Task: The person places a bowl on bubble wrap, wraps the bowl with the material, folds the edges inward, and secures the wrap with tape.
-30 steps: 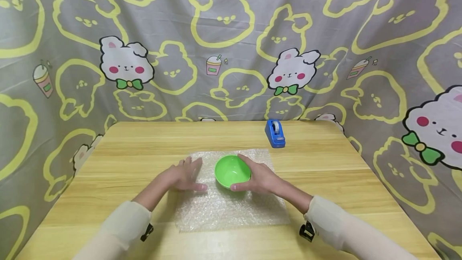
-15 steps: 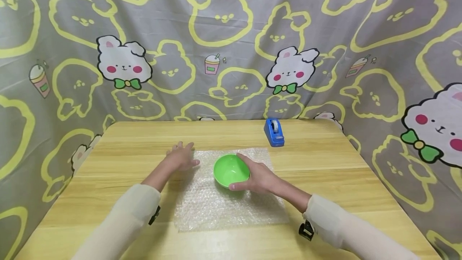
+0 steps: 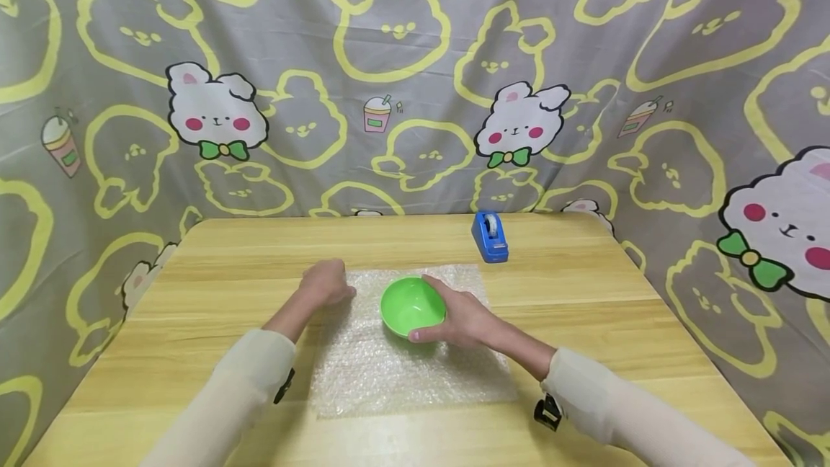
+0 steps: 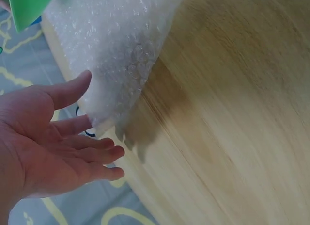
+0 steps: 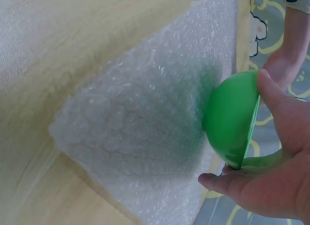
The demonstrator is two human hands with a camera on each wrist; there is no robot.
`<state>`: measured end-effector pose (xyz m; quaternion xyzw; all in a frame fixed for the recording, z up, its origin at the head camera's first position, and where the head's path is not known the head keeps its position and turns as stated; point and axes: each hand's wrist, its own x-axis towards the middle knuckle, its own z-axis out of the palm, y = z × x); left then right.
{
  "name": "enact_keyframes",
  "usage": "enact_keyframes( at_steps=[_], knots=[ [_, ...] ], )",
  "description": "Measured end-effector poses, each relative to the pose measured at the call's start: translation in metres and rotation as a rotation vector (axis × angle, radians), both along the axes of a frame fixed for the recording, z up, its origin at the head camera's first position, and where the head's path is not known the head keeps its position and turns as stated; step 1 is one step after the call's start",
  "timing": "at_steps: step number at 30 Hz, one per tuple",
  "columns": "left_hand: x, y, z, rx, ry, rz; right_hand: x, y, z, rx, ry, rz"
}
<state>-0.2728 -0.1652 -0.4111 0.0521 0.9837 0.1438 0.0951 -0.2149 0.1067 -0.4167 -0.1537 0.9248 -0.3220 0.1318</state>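
A light green bowl (image 3: 413,307) stands on a sheet of bubble wrap (image 3: 415,380), its hollow facing up. My right hand (image 3: 463,317) grips the bowl at its right side, thumb along the near rim and fingers round the far side; the right wrist view shows the bowl (image 5: 232,120) from the side. At the sheet's far left corner is my left hand (image 3: 326,282). In the left wrist view this left hand (image 4: 63,137) has its thumb apart from loosely bent fingers, with the index fingertip right at the bubble wrap's corner (image 4: 104,116).
A blue tape dispenser (image 3: 491,238) with a roll of clear tape stands near the back edge of the wooden table (image 3: 246,251), right of the middle. A grey curtain (image 3: 428,42) with cartoon prints hangs behind the table and along both sides.
My left hand has moved away from beside the bowl to the bubble wrap's far left corner, its spread fingers drawing in. My right hand and the bowl stay in place.
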Motion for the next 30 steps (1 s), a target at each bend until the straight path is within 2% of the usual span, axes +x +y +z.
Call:
enact_keyframes(
  at_steps=[4,13,21,30],
  knots=[
    [0.000,0.000,0.002,0.046,0.031,0.018,0.000,-0.001,0.000,0.005,-0.003,-0.006],
    [-0.004,-0.002,0.007,0.234,0.011,0.041,-0.001,-0.001,0.000,0.005,-0.009,-0.017],
    [-0.001,-0.001,0.027,0.330,0.019,-0.047,-0.001,0.000,-0.001,-0.016,-0.006,-0.016],
    [0.007,0.014,0.050,0.452,-0.046,-0.067,-0.001,0.000,-0.001,-0.012,-0.006,-0.023]
  ],
)
